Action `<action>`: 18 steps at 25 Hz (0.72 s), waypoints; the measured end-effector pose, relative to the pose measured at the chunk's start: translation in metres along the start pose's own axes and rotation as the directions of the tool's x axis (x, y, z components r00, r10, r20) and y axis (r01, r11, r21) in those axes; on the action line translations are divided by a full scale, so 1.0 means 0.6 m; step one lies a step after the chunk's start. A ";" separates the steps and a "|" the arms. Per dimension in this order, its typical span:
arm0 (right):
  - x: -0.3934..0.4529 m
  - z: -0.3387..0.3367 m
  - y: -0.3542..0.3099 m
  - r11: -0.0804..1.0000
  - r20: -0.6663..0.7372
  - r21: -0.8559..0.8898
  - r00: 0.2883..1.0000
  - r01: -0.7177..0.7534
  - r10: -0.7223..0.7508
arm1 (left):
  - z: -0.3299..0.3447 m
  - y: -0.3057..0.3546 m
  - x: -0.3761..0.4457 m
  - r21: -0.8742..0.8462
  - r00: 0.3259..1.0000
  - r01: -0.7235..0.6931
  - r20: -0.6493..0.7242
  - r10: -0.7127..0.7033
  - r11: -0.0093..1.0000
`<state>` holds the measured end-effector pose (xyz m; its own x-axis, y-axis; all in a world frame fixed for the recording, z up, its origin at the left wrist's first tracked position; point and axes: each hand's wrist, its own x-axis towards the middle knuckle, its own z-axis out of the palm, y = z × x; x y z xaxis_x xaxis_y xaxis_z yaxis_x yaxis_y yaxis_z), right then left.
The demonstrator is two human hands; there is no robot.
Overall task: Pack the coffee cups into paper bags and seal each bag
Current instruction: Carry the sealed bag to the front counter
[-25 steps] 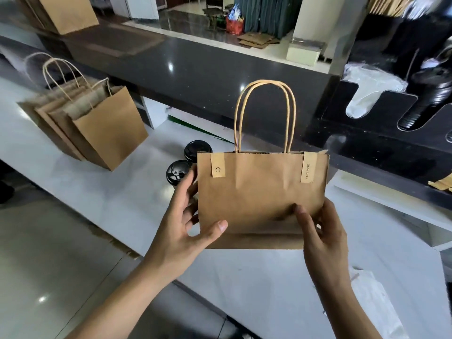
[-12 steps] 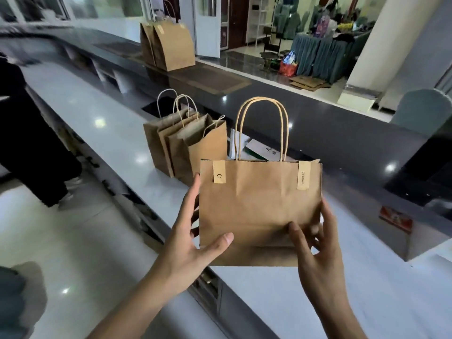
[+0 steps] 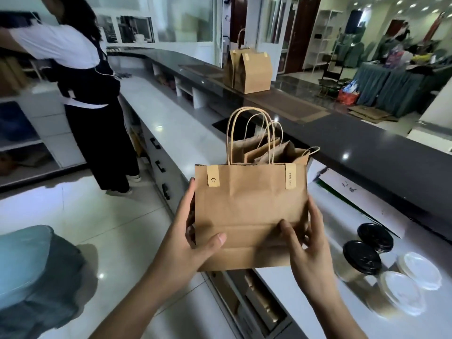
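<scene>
Sealed paper bag [image 3: 249, 211] held upright above counter's near edge; left hand [image 3: 193, 243] gripping its lower left corner; right hand [image 3: 305, 243] pinching lower right.

Single view, head-worn, wide-angle. Looks forward and down from above the near edge of the white tabletop [image 3: 403, 321], close in. Sealed paper bag [image 3: 249, 216] sits centre frame, upright, very near the lens, and serves as landmark. Lidded cups [image 3: 362, 258] lie right of and below it; standing bags [image 3: 264, 150] directly behind; a second person [image 3: 90, 94] far left of it. Straight edges bow toward the frame borders.
</scene>
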<state>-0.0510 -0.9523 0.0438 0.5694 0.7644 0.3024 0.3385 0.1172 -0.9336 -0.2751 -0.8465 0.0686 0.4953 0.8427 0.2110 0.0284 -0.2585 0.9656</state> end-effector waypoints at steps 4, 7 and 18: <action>0.052 0.072 -0.005 1.000 0.070 0.007 0.997 0.021 -0.021 | -0.056 -0.007 0.024 -0.001 0.997 0.001 -0.078 -0.001 1.000; 0.106 0.121 -0.002 0.999 0.113 0.025 0.993 0.029 -0.032 | -0.091 -0.013 0.053 -0.004 0.990 0.008 -0.142 -0.008 1.000; 0.395 0.270 -0.013 0.982 0.242 0.174 0.964 0.071 -0.113 | -0.190 -0.021 0.298 0.066 0.950 -0.041 -0.307 0.059 0.997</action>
<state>-0.0399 -0.6694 0.0917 0.3296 0.8768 0.3502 0.2429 0.2797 -0.9288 -0.2857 -0.6387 0.1113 0.2059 0.9301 0.3043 0.0653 -0.3233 0.9440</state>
